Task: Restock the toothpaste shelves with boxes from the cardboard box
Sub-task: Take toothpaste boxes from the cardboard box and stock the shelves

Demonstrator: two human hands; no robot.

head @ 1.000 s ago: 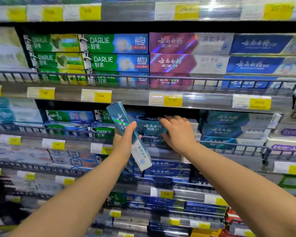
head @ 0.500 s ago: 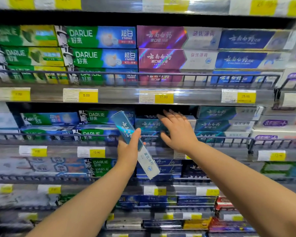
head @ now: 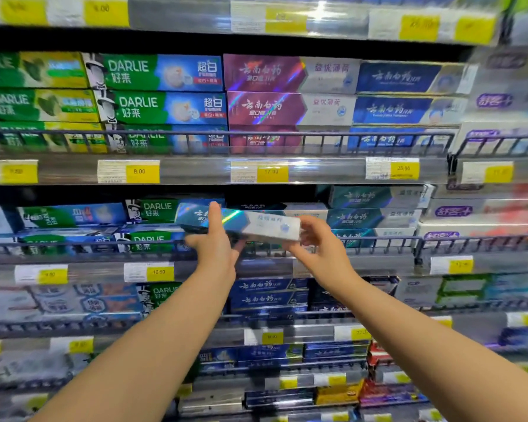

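A teal and white toothpaste box (head: 250, 224) lies level in front of the second shelf, just above its wire rail (head: 378, 239). My left hand (head: 215, 245) grips its teal end, thumb up across the front. My right hand (head: 320, 248) holds the white end from below. Behind the box is a dark gap in the row, with stacked teal boxes (head: 372, 219) of the same kind to its right. The cardboard box is out of view.
Green and blue Darlie boxes (head: 153, 214) fill the shelf to the left of the gap. The shelf above holds purple boxes (head: 287, 108) and navy ones behind a rail. Lower shelves carry blue boxes (head: 265, 296). Yellow price tags (head: 272, 173) line every shelf edge.
The box swung from tilted upright in my left hand to level. My right hand left the shelved boxes and took the box's white end. The view shifted slightly.
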